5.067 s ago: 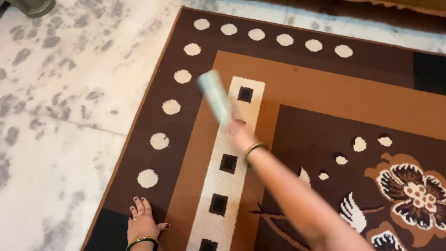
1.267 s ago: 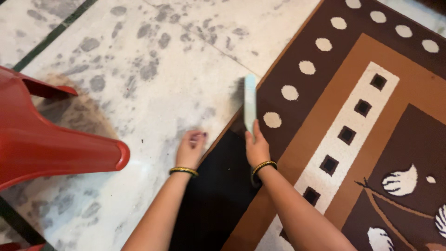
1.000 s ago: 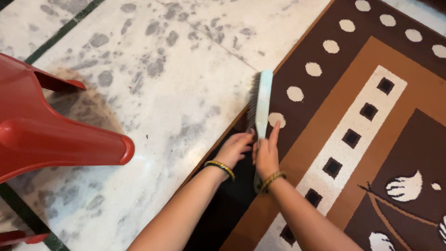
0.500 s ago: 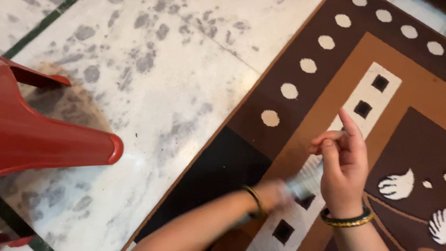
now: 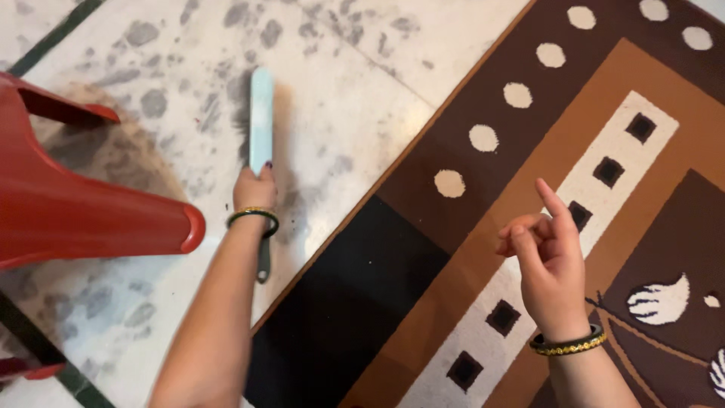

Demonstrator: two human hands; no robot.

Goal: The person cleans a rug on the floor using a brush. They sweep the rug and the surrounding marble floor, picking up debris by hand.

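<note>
A speckled marble floor (image 5: 355, 68) meets a brown patterned rug (image 5: 529, 189) whose edge runs diagonally. A red plastic chair (image 5: 68, 204) juts in from the left. The left hand (image 5: 254, 189) grips the pale blue brush (image 5: 260, 121), which lies over the marble beside the chair (bristles hidden beneath). The right hand (image 5: 551, 264) hovers above the rug, empty, fingers loosely curled, index raised.

Left arm extended forward, left hand (image 5: 253, 189) closed, knuckles up, a bangle at the wrist. Right hand (image 5: 550, 261) raised, held in the air, 1 finger pointing up, the others curled loosely inward; a bangle at the wrist, forearm entering from the bottom right.
</note>
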